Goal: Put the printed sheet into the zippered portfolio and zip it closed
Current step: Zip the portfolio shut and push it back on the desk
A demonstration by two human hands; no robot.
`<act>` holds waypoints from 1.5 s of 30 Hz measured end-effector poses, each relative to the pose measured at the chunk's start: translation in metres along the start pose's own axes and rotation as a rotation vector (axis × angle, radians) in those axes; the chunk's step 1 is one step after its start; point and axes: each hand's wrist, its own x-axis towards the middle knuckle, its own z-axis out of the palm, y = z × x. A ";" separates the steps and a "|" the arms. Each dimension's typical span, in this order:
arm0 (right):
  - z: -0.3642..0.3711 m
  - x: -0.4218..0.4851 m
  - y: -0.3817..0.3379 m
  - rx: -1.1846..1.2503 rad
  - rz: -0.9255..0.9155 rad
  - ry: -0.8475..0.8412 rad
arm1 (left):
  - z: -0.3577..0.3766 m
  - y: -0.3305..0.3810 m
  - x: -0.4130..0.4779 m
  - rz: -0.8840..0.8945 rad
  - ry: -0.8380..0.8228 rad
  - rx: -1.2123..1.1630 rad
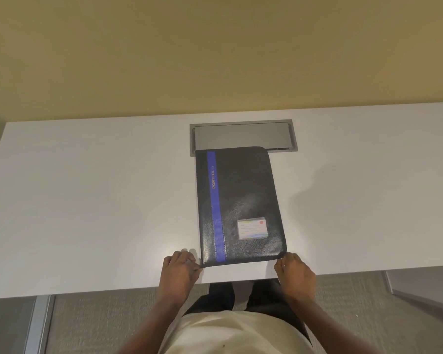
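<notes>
A black zippered portfolio (pixel 243 200) with a blue stripe and a small label card lies closed and flat on the white table (pixel 100 200). Its far edge overlaps a grey cable tray. My left hand (pixel 180 270) pinches the portfolio's near left corner. My right hand (pixel 293 270) grips the near right corner with curled fingers. No printed sheet is in view.
A grey recessed cable tray (pixel 243 135) is set into the table behind the portfolio. A yellow wall rises beyond the table. The table's near edge runs just under my hands, with grey carpet and my legs below.
</notes>
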 end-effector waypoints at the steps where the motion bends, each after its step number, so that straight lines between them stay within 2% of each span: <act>1: 0.000 0.003 0.007 0.010 0.002 0.002 | 0.000 0.000 -0.001 -0.005 0.017 -0.008; 3: 0.001 0.007 0.016 0.041 -0.014 -0.013 | 0.002 0.002 -0.005 0.009 0.085 -0.025; 6: 0.006 0.007 0.020 0.106 -0.024 -0.052 | 0.001 0.022 -0.005 0.131 0.147 -0.069; 9: 0.010 0.007 0.022 0.170 0.012 -0.086 | 0.003 0.062 0.010 0.241 0.063 -0.086; 13: 0.014 0.006 0.021 0.369 0.054 -0.119 | 0.015 0.115 0.046 0.339 -0.068 0.068; 17: 0.019 0.005 0.020 0.519 0.086 -0.096 | 0.025 0.154 0.080 0.368 -0.150 0.184; 22: 0.022 0.008 0.021 0.627 0.137 -0.100 | 0.031 0.166 0.097 0.394 -0.206 0.298; 31: 0.011 0.020 0.042 0.446 0.057 -0.029 | 0.023 0.162 0.093 0.347 -0.262 0.265; 45: -0.036 0.106 0.034 0.079 -0.279 0.044 | 0.024 0.163 0.094 0.350 -0.312 0.313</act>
